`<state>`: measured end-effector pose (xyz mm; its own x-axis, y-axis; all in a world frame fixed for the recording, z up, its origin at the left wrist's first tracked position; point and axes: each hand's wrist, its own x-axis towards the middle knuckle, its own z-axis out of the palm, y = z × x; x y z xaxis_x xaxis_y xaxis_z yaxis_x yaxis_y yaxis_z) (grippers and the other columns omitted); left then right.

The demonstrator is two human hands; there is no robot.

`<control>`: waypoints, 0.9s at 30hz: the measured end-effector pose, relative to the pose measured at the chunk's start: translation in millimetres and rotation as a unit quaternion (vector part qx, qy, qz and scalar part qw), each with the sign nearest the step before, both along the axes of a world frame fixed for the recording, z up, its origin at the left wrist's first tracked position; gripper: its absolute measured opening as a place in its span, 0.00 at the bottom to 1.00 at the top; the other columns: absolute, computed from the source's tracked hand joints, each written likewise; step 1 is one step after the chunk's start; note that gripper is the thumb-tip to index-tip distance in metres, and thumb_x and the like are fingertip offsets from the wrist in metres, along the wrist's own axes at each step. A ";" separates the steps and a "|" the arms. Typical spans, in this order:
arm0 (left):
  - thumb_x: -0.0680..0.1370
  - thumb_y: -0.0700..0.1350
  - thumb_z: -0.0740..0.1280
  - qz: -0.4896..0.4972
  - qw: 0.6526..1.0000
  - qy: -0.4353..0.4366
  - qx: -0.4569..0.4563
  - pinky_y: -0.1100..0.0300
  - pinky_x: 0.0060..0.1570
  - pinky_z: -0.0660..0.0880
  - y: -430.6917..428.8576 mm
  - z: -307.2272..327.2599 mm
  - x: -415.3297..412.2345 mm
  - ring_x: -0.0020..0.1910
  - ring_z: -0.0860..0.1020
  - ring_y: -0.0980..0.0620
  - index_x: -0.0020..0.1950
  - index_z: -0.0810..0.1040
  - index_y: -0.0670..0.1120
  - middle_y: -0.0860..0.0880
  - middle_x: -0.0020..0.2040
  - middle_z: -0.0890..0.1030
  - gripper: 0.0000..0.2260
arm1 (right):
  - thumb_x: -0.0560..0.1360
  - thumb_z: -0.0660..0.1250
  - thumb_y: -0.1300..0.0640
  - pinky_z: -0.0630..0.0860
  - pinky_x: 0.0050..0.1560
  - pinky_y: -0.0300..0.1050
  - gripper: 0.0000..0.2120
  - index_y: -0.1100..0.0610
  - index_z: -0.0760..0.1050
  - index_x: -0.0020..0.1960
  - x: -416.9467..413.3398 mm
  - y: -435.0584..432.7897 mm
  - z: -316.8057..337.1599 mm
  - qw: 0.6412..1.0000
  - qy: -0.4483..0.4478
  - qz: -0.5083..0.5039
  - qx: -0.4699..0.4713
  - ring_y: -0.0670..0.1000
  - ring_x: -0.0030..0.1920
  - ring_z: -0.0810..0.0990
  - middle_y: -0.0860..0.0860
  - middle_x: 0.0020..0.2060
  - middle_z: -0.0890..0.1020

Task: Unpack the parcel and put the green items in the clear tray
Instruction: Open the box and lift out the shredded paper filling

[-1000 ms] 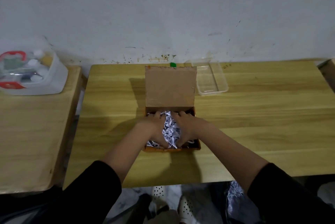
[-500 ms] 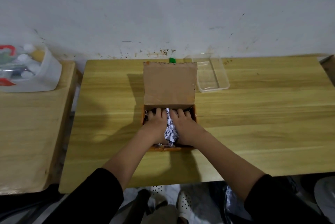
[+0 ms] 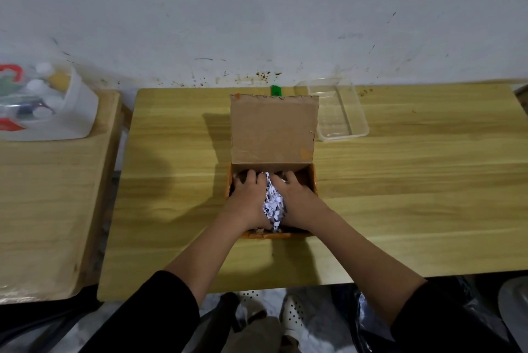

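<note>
- Wall [image 3: 257, 9], white and scuffed with brown specks low down, fills the upper part of the frame.
- A pale wooden table [image 3: 414, 195] spans the middle, its far edge against that wall.
- A second wooden table [image 3: 43, 209] stands at the left of the frame, apart from the first by a narrow gap.
- The parcel [image 3: 273, 132], a brown cardboard box, sits at the centre of the main table with its lid standing up at the far side.
- A white plastic tub [image 3: 77, 118] holding bottles rests at the upper left, on the second table.
- The left hand [image 3: 248, 204] and right hand [image 3: 298, 202] are both down inside the box, side by side, fingers curled into the filling and gripping a wad of it between them.
- The clear tray [image 3: 361, 132] lies at the upper right of the box, just beside the raised lid, with nothing in it.
- Shredded paper [image 3: 273, 207], white with dark print, bunches up between the two hands.
- A small green item [image 3: 276, 90] peeks over the top of the lid, by the wall; what it is I cannot tell.
</note>
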<state>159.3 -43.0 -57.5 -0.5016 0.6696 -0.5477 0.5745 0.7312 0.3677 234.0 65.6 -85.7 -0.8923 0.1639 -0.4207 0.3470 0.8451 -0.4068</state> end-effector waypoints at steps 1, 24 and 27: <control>0.63 0.53 0.76 0.004 1.000 0.002 0.009 0.46 0.63 0.67 -0.8 -0.8 0.5 0.68 0.60 0.35 0.70 0.57 0.45 0.44 0.67 0.62 0.43 | 0.70 0.67 0.48 0.72 0.50 0.50 0.35 0.51 0.55 0.71 0.4 -0.3 2.2 1.000 0.006 0.000 -0.004 0.58 0.62 0.68 0.55 0.67 0.65; 0.69 0.51 0.71 0.026 0.985 0.135 0.103 0.52 0.59 0.66 -7.3 1.2 16.9 0.60 0.66 0.40 0.68 0.61 0.42 0.44 0.64 0.67 0.33 | 0.68 0.67 0.65 0.78 0.42 0.54 0.38 0.49 0.54 0.73 17.2 -13.0 19.8 0.992 0.096 -0.076 0.017 0.62 0.46 0.78 0.56 0.61 0.69; 0.69 0.50 0.71 0.033 0.985 0.129 0.106 0.52 0.59 0.66 -7.1 5.6 16.1 0.61 0.66 0.39 0.68 0.61 0.43 0.45 0.64 0.66 0.33 | 0.68 0.67 0.66 0.78 0.43 0.54 0.38 0.49 0.55 0.73 16.4 -14.4 20.8 0.990 0.113 -0.085 0.005 0.62 0.47 0.78 0.56 0.59 0.69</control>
